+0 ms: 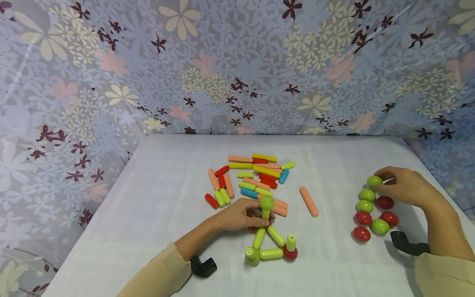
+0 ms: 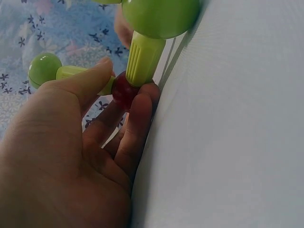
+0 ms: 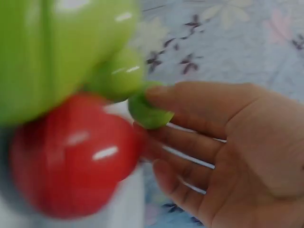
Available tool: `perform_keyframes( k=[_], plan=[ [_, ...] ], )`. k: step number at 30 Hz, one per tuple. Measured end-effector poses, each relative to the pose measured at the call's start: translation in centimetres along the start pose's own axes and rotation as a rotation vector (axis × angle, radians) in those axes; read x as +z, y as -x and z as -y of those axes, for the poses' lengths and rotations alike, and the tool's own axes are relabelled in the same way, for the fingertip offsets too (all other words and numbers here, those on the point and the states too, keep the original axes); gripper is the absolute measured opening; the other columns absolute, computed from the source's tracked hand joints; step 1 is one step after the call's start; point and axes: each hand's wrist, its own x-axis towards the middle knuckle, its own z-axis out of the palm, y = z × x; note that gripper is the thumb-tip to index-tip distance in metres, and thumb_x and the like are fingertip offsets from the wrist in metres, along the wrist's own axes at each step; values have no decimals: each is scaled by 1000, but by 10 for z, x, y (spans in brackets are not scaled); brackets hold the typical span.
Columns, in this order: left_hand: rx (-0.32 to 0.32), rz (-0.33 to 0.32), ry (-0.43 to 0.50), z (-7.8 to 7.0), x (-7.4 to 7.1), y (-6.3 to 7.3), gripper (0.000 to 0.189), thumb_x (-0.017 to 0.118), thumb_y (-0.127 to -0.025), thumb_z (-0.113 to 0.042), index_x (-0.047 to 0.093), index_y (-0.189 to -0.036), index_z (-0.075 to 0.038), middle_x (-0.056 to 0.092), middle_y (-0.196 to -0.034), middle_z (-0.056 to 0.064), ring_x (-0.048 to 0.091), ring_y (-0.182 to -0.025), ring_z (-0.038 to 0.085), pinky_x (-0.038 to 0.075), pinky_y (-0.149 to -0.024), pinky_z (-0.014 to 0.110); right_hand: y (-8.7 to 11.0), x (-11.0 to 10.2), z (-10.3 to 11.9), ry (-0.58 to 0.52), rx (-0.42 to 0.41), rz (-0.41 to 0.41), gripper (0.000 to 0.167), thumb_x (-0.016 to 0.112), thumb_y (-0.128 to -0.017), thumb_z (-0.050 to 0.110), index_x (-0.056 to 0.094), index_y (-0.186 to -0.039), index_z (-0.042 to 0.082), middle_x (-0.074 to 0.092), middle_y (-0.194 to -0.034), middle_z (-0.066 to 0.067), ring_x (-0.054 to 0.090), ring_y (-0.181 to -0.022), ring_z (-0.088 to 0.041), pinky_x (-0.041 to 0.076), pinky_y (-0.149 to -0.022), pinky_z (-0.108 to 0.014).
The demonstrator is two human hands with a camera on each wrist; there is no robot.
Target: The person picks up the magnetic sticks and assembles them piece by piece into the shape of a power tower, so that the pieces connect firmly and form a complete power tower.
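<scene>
A small frame of yellow-green sticks (image 1: 271, 254) and balls stands near the front of the table, with a green front-left ball (image 1: 252, 258) and a red front-right ball (image 1: 290, 253). My left hand (image 1: 239, 214) grips its rear corner, fingers about a red ball (image 2: 124, 94) mostly hidden in the head view. From that corner an upright stick (image 1: 265, 214) rises, capped by a green ball (image 1: 266, 202). At the right, my right hand (image 1: 404, 186) pinches a loose green ball (image 3: 153, 115) between thumb and fingers, at the far end of a group of balls.
Beside my right hand lie several green balls (image 1: 365, 206) and red balls (image 1: 361, 234). Behind the frame are scattered sticks in orange, yellow (image 1: 240, 166), red (image 1: 211, 201), green and blue (image 1: 283, 176). One orange stick (image 1: 309, 201) lies apart. Floral cloth (image 1: 237, 74) hangs behind the white table (image 1: 156, 185).
</scene>
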Motion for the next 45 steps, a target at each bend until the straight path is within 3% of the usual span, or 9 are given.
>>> perform_keyframes(
  k=[4,7,12,15,21,28,35,40,45],
  plan=[
    [7,1,-3,1,1,-1,24,66,-92,-22,66,-116,-15,68,-108,-5,64,-75,17,57,-64,36,18,-13,36,-78,-94,-113,55,66,-89,43,56,-125,2,56,-119,-23,55,-101,-41,49,-73,-54],
    [8,-18,-22,1,2,0,23,66,-92,-23,67,-114,-15,67,-105,-5,64,-72,17,57,-62,36,38,-18,86,-142,-254,-131,42,70,-89,35,59,-124,15,59,-116,-6,58,-95,-24,49,-72,-41],
    [-1,-84,-57,1,2,-1,21,66,-92,-25,68,-110,-14,68,-98,-5,63,-65,19,56,-59,35,59,3,164,-239,-634,78,35,71,-88,28,61,-121,30,63,-106,12,57,-83,-10,48,-64,-29],
    [-1,-112,-66,2,3,-1,20,67,-92,-24,68,-108,-13,68,-96,-5,62,-65,19,56,-58,35,59,26,189,-224,-714,233,32,70,-88,36,60,-119,36,62,-105,18,58,-85,-9,49,-70,-30],
    [-9,-129,-72,2,2,-1,18,67,-92,-19,67,-107,-10,68,-95,-4,63,-65,23,56,-58,35,58,43,200,-163,-635,326,32,73,-84,39,59,-113,36,60,-101,21,57,-88,-7,50,-77,-33],
    [-11,-113,-67,1,0,1,20,69,-90,-22,68,-106,-11,68,-93,-3,64,-65,22,56,-58,35,59,41,199,-120,-644,345,32,75,-84,34,57,-110,37,59,-98,20,57,-89,-6,49,-78,-31],
    [-16,-119,-267,0,-8,6,17,75,-85,-31,68,-99,-24,62,-71,-7,54,-59,11,45,-53,23,61,36,194,-111,-606,346,40,73,-82,45,53,-116,37,59,-101,21,58,-89,-7,50,-76,-35],
    [19,-67,-337,-5,-6,3,20,71,-87,-35,68,-104,-26,61,-80,-13,53,-68,7,45,-59,22,68,20,164,-35,-474,200,50,66,-84,55,50,-124,31,59,-100,17,57,-83,-4,48,-67,-31],
    [-82,7,-375,-11,-10,20,30,75,-83,-37,68,-111,-29,61,-87,-15,52,-78,6,46,-67,23,56,10,109,131,-308,62,38,67,-88,42,61,-116,16,59,-88,9,52,-65,-6,45,-56,-31]
  ],
)
